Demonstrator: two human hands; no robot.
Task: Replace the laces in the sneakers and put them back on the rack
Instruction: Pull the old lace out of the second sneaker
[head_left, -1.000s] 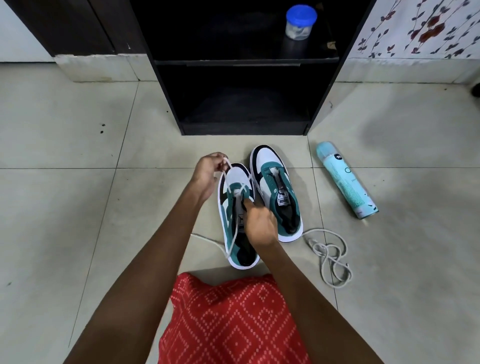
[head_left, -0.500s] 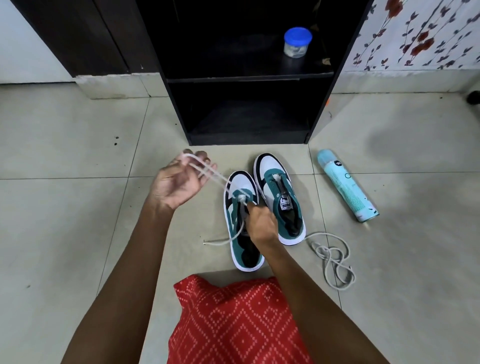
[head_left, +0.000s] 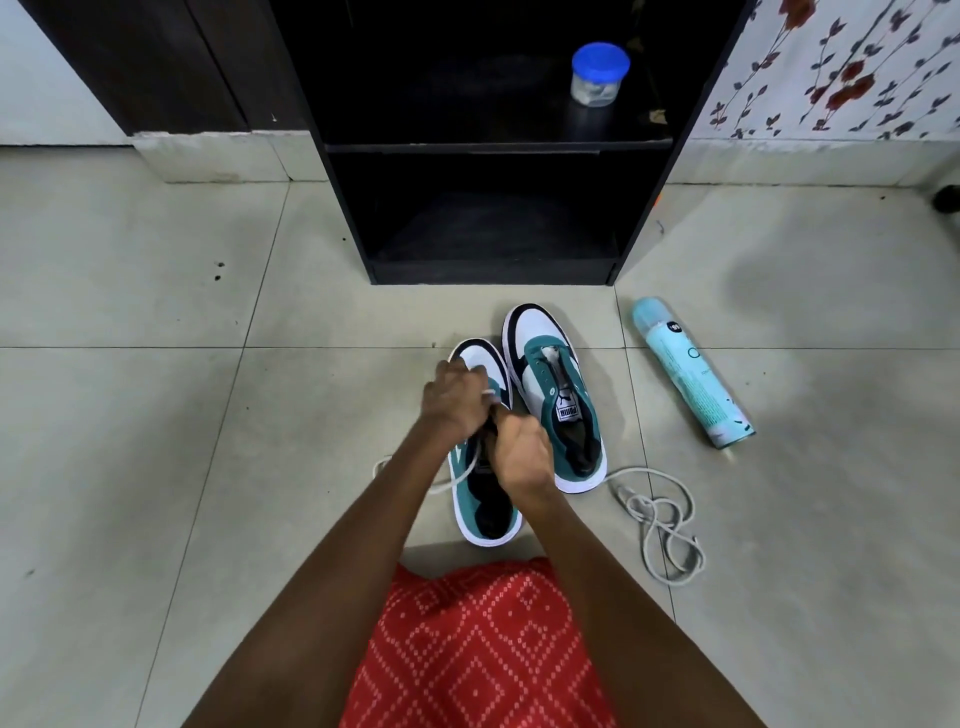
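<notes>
- Now the left hand has its fingers curled together on the white lace, directly over the near sneaker on the floor
- Just behind them sits the right hand, touching the left; its fingers curl down into the shoe's opening, and I cannot tell whether they pinch lace or tongue
- Slack trails out left of the fingers; best to draw it through evenly with the shoe pinned flat, so both ends match
- Just right of the fingers lies the second sneaker, unlaced I judge, with a loose lace further right; the rack stands beyond the fingers
</notes>
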